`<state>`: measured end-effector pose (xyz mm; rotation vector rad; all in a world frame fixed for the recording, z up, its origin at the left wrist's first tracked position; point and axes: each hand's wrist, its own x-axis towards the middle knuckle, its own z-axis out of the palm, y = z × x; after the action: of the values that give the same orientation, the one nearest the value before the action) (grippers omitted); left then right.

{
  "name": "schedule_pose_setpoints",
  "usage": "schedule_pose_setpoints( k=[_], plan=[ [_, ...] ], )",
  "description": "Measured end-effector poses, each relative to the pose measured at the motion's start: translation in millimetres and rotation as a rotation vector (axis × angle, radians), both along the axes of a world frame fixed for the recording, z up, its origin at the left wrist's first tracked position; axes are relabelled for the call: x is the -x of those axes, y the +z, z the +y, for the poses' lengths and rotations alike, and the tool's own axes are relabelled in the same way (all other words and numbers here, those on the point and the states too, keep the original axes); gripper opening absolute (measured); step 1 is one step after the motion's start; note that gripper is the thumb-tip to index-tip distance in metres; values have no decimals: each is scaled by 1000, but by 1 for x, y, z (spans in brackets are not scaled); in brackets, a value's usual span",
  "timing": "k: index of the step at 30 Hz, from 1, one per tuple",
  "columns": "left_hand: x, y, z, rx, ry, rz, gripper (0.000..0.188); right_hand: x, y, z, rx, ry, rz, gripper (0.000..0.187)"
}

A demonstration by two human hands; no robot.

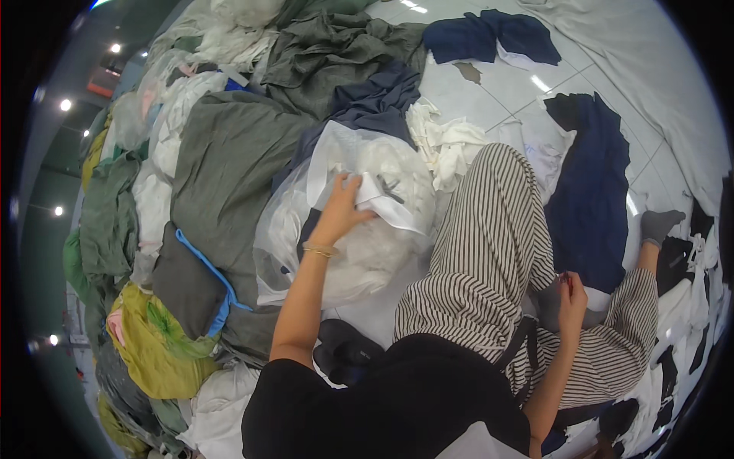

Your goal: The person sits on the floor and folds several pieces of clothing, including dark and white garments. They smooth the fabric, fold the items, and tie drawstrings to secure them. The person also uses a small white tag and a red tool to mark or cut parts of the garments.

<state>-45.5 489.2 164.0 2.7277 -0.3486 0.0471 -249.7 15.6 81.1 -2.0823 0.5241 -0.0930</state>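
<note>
My left hand (342, 213) reaches over a clear plastic bag (279, 264) stuffed with white cloth. Its fingers and thumb close on a white cloth piece (378, 200) with a pointed end, lying at the top of the bag. Dark narrow strips (391, 186) show beside that piece. By my bent leg, my right hand (572, 302) is closed around a small red thing (566, 281); most of it is hidden in the fingers, so its kind is unclear. Just beyond the right hand, a long navy cloth piece (589, 199) lies across the floor.
Grey-green cloth (229, 153) is heaped on the left, with a yellow bundle (153, 344) nearer. White scraps (443, 141) lie past the bag. More navy pieces (497, 38) rest on the tiles (489, 96) farther off. A black shoe (348, 352) sits by my left side.
</note>
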Motion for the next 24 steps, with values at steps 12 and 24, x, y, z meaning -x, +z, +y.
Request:
schedule_pose_setpoints(
  k=[12, 24],
  plan=[
    [-86, 294, 141, 326, 446, -631, 30, 58, -26, -66, -190, -273, -115, 18],
    [-93, 422, 103, 560, 309, -790, 36, 47, -45, -55, -414, -254, -214, 17]
  ],
)
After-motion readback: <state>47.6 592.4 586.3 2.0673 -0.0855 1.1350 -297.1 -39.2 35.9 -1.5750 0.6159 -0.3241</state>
